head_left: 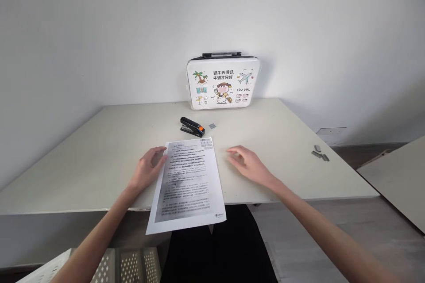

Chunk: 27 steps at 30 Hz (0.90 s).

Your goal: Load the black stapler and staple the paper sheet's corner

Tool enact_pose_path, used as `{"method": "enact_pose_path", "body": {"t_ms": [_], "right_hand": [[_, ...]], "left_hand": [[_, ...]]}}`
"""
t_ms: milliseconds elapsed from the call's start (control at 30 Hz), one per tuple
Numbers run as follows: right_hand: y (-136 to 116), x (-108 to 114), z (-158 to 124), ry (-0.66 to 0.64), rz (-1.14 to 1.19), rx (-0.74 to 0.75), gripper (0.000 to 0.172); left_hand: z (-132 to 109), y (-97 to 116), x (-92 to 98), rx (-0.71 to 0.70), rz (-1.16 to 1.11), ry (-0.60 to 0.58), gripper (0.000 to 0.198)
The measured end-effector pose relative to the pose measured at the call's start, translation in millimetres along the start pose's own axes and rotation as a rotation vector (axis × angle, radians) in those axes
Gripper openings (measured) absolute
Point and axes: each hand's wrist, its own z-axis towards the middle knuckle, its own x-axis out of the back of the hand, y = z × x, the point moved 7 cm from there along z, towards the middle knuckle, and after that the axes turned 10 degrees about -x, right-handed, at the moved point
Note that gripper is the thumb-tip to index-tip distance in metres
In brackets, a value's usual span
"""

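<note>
A printed sheet of paper (pixel 186 181), dense with dark text, lies in front of me, its near end hanging over the table's front edge. At its left edge rests my left hand (pixel 148 168), with the fingertips and thumb apart and touching the paper's margin. To the right of the sheet, my right hand (pixel 247 166) hovers over or rests on the tabletop, fingers loosely spread and holding nothing. Just beyond the paper's top edge sits a black stapler (pixel 191 127) with an orange part at one end. Beside it are a few grey staple strips (pixel 212 126).
A white case (pixel 222 83) with cartoon prints and a black handle stands at the back against the wall. More staple strips (pixel 320 154) lie on the right of the pale table (pixel 282 132). Below left on the floor are perforated white baskets (pixel 131 266).
</note>
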Motion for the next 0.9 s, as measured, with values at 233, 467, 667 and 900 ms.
{"method": "enact_pose_path", "body": {"t_ms": [233, 467, 667, 900], "right_hand": [[-41, -49, 103, 0.235, -0.213, 0.122, 0.043], [-62, -84, 162, 0.254, -0.303, 0.1, 0.026], [-61, -58, 143, 0.283, -0.262, 0.114, 0.023], [-26, 16, 47, 0.264, -0.065, 0.106, 0.03]], "left_hand": [[-5, -17, 1.2, 0.07, -0.097, 0.097, 0.049], [-7, -11, -2.7, 0.025, -0.005, 0.004, 0.049], [-5, -3, -5.9, -0.047, 0.04, -0.055, 0.048], [-3, -6, -5.9, -0.044, 0.065, -0.039, 0.048]]}}
